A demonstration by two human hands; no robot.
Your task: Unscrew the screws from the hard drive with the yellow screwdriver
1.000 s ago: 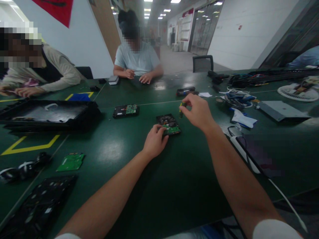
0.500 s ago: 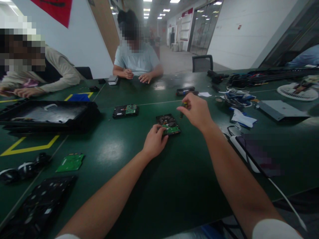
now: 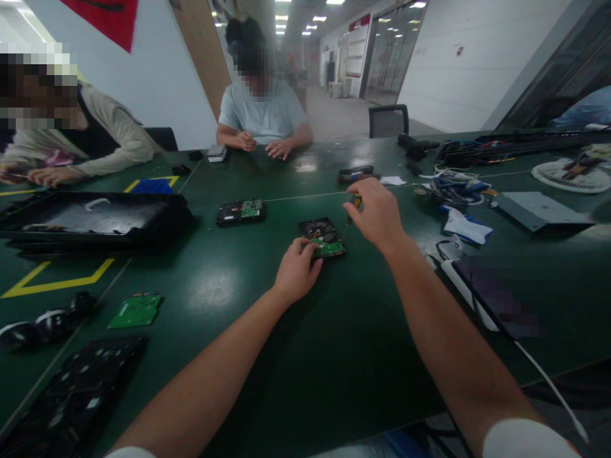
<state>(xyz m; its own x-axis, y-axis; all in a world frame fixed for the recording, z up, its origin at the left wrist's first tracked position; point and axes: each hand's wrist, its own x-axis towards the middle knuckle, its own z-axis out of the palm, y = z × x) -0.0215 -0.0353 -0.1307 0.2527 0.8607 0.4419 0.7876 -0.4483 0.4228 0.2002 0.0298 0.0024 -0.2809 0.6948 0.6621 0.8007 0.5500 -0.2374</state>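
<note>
A black hard drive (image 3: 319,228) with a green circuit board on its near part lies on the dark green table. My left hand (image 3: 296,270) grips its near left edge, thumb at the front and fingers over the board. Above the drive's right side, my right hand (image 3: 375,210) is closed round a small screwdriver (image 3: 354,208) with a yellow and dark handle. The screwdriver points down towards the drive's right edge; whether its tip touches I cannot tell. A second hard drive (image 3: 240,212) rests farther off to the left.
A loose green circuit board (image 3: 136,310) and a black drive-bay part (image 3: 71,388) lie at left, near a large black tray (image 3: 95,219). At right are a phone (image 3: 491,292), gloves (image 3: 466,226) and a metal case (image 3: 541,210). Two people (image 3: 262,114) sit across the table.
The screwdriver in my right hand has turned a little and its thin shaft now shows over the drive's edge. My left hand stays on the drive.
</note>
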